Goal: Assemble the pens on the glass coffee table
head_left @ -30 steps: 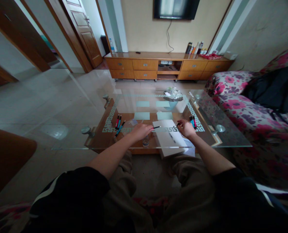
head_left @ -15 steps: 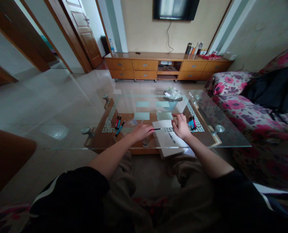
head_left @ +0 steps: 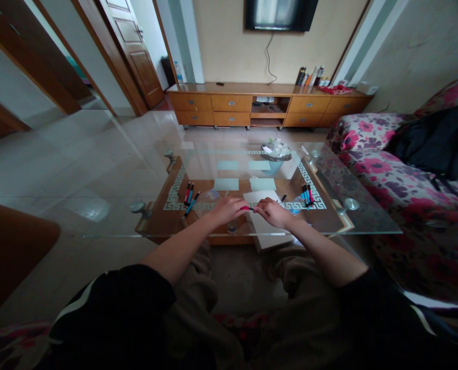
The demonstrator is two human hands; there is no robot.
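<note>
Both hands meet over the near part of the glass table. My left hand is closed around a slim red and black pen, which points to the right. At the pen's dark right end, the fingers of my right hand are pinched together on it. Beneath my right hand shows a white box-like block, seen at or through the glass. A small black piece lies just beyond that hand. Several red, blue and black pens lie to the left, with a similar group of pens to the right.
Pale rectangular cards appear in two rows ahead of my hands. A lined waste basket shows past them through the glass. A flowered sofa with a black bag stands right. A wooden cabinet lines the far wall.
My right hand has come left and nearer, from beside the cards to the pen's end, and its fingers have closed there. The small black piece now shows. My left hand stays nearly in place.
</note>
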